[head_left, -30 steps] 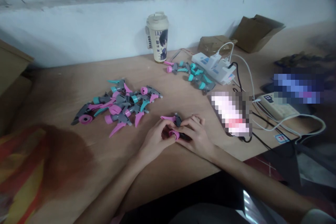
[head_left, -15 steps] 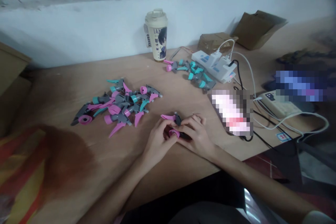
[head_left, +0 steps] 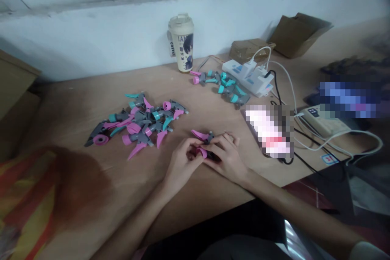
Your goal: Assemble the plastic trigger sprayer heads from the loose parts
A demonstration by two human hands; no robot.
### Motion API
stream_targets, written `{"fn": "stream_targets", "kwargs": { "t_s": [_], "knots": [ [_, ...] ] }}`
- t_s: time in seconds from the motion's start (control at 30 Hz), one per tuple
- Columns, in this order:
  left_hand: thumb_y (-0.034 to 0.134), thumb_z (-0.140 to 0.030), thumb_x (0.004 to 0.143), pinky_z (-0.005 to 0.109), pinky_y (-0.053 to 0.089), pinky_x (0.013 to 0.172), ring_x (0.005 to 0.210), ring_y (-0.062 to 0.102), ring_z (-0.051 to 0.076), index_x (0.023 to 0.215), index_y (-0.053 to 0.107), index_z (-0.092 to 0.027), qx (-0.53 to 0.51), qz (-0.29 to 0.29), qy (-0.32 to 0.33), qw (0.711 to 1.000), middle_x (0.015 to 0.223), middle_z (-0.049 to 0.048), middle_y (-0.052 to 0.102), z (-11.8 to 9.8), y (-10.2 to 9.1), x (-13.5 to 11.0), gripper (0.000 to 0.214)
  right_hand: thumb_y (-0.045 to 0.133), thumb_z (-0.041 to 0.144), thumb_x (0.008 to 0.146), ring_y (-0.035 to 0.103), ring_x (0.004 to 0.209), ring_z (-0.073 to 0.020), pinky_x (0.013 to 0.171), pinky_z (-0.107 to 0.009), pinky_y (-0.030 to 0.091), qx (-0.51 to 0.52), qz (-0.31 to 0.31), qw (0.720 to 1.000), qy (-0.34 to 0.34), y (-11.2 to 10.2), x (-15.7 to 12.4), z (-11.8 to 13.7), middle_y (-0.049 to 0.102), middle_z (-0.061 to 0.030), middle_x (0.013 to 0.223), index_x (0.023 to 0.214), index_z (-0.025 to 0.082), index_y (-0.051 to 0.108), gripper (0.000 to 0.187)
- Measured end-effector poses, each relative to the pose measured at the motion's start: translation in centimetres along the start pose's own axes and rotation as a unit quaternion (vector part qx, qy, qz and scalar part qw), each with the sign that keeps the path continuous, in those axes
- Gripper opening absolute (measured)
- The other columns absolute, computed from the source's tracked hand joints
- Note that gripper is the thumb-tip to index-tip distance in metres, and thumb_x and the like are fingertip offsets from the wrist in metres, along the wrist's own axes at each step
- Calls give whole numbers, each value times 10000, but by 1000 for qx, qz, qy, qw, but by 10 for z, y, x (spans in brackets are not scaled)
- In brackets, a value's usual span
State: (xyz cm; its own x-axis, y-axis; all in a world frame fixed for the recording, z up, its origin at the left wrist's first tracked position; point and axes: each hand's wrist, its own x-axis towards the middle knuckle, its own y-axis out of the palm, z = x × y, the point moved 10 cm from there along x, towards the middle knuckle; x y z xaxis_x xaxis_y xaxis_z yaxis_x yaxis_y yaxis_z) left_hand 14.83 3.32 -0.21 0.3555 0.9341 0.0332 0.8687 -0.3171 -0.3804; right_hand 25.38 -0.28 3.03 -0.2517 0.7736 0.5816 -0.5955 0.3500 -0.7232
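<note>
Both of my hands meet over the front middle of the table, around a trigger spray head (head_left: 200,134) with a grey body and pink parts. My left hand (head_left: 183,161) pinches its pink ring-like part between thumb and fingers. Around the grey body curl the fingers of my right hand (head_left: 229,157), which hide much of it. Its pink trigger points out to the upper left. To the left lies a loose pile of similar spray heads (head_left: 140,117), grey with pink or teal caps and triggers. A smaller group of spray heads (head_left: 227,88) lies farther back.
A coffee cup (head_left: 182,50) stands by the wall. To its right are a power strip (head_left: 236,66) with cables, a cardboard box (head_left: 248,48) and a paper bag (head_left: 300,34). A blurred-out phone (head_left: 268,132) lies right of my hands. An orange-yellow bag (head_left: 30,199) is at left.
The spray head has turned slightly in my hands: its pink trigger has shifted a little right, and its pink ring shows at a different angle. Both hands stay in nearly the same place.
</note>
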Motion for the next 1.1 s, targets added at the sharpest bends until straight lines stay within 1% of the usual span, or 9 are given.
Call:
{"fn": "stream_targets", "kwargs": {
  "t_s": [0.07,0.17,0.27,0.4,0.67,0.87,0.93,1.0,1.1],
  "knots": [
    [584,-187,755,250,474,667,792,612,148,924,522,-186,22,-39,-6,999,900,28,615,0,-7,-1,180,603,341,816,537,867,-178,958,-405,265,-7,-7,1000,11,-1,0,-2,589,-24,863,925,230,630,158],
    [604,-171,732,239,465,644,742,596,138,816,531,-179,104,-87,3,991,822,13,598,-5,-15,-4,112,610,334,809,542,872,-180,957,-407,264,-14,-15,999,27,-1,0,-5,592,-26,858,915,217,626,159],
    [578,-148,746,229,456,619,684,571,121,754,569,-179,167,-76,31,982,775,3,588,-15,-12,-5,33,620,321,800,542,887,-183,956,-409,262,-18,-7,999,37,1,0,-6,593,-29,869,930,211,628,171],
    [557,-134,760,220,444,594,664,561,117,728,599,-181,220,-75,51,971,751,0,584,-21,-11,-6,70,626,307,794,538,900,-183,957,-405,264,-19,0,999,35,2,1,-6,589,-34,879,948,203,633,186],
    [544,-110,759,227,438,619,671,543,115,740,564,-182,251,-94,68,961,764,-7,554,-17,-9,-10,77,625,310,797,529,926,-188,956,-403,265,-13,17,999,37,6,1,-7,590,-36,908,969,206,631,201],
    [531,-119,772,238,441,639,701,547,126,752,549,-186,258,-90,69,960,779,-4,543,-16,-6,-12,72,629,320,798,526,936,-195,949,-405,265,-7,20,999,42,6,1,-8,590,-38,921,982,210,629,214],
    [531,-119,767,242,446,641,715,554,133,752,549,-184,262,-102,67,957,788,1,549,-15,-13,-11,69,622,336,804,524,931,-198,936,-402,276,-14,18,998,53,5,1,-10,592,-40,918,986,212,631,220],
    [533,-140,770,251,455,652,724,558,140,754,558,-183,261,-135,59,954,796,8,560,-13,-28,-9,52,620,376,802,522,927,-206,918,-400,291,-19,11,997,74,3,0,-15,596,-46,920,985,212,633,247],
    [539,-229,791,254,475,626,690,562,138,769,586,-186,182,-171,23,968,809,13,589,-3,-51,-5,67,616,441,791,524,932,-212,904,-403,305,-11,-1,996,90,0,0,-18,605,-48,937,988,224,634,294]
  ]
}}
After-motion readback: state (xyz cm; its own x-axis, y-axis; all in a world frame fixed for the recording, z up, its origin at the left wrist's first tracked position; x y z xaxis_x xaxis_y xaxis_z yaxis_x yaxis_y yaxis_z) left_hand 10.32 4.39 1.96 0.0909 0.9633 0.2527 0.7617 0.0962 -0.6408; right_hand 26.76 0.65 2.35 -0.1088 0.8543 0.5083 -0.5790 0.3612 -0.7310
